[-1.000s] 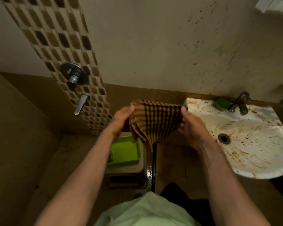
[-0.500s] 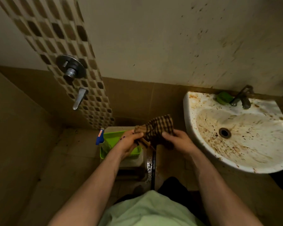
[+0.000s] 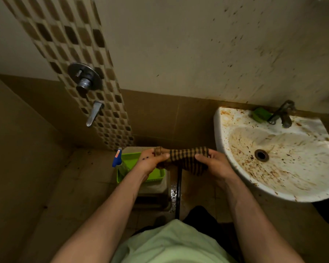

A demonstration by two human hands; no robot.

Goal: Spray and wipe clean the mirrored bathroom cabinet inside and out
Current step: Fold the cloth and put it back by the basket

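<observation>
- Right now I have both hands on the brown-and-black checked cotton cloth (image 3: 182, 158), which is gathered into a rope-like roll and stretched level between them, above the floor just left of the stained white ceramic washbasin (image 3: 221, 130).
- My left hand (image 3: 150, 162) is closed round the left end of the roll, and my right hand (image 3: 215, 164) is wrapped round the right end with a loose flap hanging beneath it; both grips are full fists on fabric, nothing else held.
- I judge this to be a wringing step, getting the cloth ready for wiping; I cannot tell from here whether it is wet, as the light is dim.
- To do it well I would twist the two fists in opposite directions and hold the roll taut, so water leaves along its whole length, not just at the ends.
- I would shift it over the basin first, since any drip here lands on the floor or in the lime-green plastic tray (image 3: 141, 177) below my left wrist.
- The clear spray bottle with a blue trigger head (image 3: 117, 158) leans at that tray's left edge, within easy reach for the spraying.
- The mirrored cabinet itself is out of view, so I must look up before wiping.
</observation>
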